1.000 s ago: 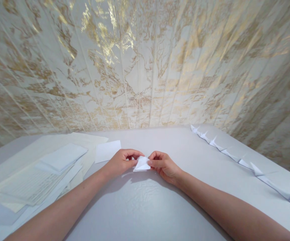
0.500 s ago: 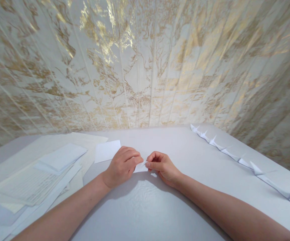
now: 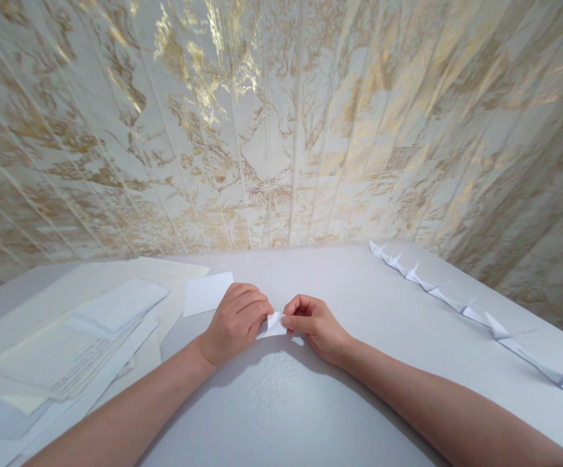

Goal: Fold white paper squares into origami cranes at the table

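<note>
A small folded piece of white paper (image 3: 272, 325) lies low over the grey table (image 3: 281, 402), pinched from both sides. My left hand (image 3: 235, 321) covers its left part, fingers curled over and pressed on it. My right hand (image 3: 313, 321) grips its right edge between thumb and forefinger. Most of the paper is hidden under my left fingers.
A loose white square sheet (image 3: 207, 292) lies just behind my left hand. A stack of white and cream paper sheets (image 3: 77, 331) fills the left of the table. A row of several folded white paper shapes (image 3: 461, 308) runs along the right edge by the gold-patterned wall (image 3: 281, 130).
My left hand has rolled over the folded paper and pressed it down, so the triangle seen a second ago is now mostly covered. My right hand has barely moved.
</note>
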Motion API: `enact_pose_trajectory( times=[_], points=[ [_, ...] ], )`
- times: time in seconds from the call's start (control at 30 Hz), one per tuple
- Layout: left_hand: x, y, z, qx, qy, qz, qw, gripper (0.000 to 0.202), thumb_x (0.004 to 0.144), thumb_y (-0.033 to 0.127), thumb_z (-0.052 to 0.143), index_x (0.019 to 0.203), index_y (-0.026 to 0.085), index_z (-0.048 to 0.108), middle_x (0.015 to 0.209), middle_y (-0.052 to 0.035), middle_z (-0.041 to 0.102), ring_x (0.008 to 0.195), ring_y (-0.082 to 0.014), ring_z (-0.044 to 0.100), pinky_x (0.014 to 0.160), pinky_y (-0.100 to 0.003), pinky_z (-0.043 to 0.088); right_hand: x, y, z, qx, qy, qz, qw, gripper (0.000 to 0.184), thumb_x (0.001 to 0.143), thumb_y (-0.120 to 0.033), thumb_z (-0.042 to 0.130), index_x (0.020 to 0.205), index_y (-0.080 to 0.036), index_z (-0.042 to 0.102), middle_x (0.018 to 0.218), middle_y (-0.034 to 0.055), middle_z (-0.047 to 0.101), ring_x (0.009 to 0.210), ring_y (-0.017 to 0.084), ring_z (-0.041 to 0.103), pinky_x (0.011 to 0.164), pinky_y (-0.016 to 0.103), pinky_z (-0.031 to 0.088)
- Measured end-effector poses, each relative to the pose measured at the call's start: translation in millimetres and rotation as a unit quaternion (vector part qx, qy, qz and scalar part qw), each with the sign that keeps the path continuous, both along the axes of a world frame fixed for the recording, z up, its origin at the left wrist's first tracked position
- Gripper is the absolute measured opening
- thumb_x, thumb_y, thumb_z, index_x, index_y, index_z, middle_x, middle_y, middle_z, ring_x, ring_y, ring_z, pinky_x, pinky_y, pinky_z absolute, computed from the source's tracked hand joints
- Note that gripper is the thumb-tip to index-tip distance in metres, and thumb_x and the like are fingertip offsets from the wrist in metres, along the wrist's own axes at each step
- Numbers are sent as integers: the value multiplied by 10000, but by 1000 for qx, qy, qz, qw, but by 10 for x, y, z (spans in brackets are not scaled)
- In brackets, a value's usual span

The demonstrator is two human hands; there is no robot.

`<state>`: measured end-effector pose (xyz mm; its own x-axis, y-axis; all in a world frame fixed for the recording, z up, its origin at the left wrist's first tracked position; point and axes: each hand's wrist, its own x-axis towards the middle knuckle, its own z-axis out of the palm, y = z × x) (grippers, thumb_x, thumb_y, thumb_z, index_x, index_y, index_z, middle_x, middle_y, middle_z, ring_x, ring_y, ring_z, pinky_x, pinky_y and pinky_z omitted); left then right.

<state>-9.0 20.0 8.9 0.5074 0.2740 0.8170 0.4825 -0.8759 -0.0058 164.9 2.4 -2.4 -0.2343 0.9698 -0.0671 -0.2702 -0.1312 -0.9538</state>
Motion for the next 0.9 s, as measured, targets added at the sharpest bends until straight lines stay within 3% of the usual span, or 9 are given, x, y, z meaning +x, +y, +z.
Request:
enact_pose_trajectory(
  times=[0.47,0.77,0.9],
  points=[
    [32,-16,-34,-46,0,-17,999,197,741,14,438,707,173,550,661,-18,618,712,-150,526,684,-306,421,21,12,-5,22,-16,-10,1000,195,501,-214,743,552,-149,566,466,-36,566,438,74,456,478,207,319],
    [-64,58,4,54,105,-16,993,163,785,70,469,731,178,579,764,-31,656,795,-170,535,721,-333,373,22,13,13,29,-23,-8,999,176,511,-190,729,555,-141,566,471,-40,559,453,70,466,492,204,324],
    [-67,55,-1,-14,114,-38,993,209,775,51,429,813,175,592,872,-58,658,872,-186,536,763,-348,388,41,36,-11,58,-47,-23,997,156,537,-183,709,568,-143,561,485,-43,551,464,70,465,492,203,330]
  ],
)
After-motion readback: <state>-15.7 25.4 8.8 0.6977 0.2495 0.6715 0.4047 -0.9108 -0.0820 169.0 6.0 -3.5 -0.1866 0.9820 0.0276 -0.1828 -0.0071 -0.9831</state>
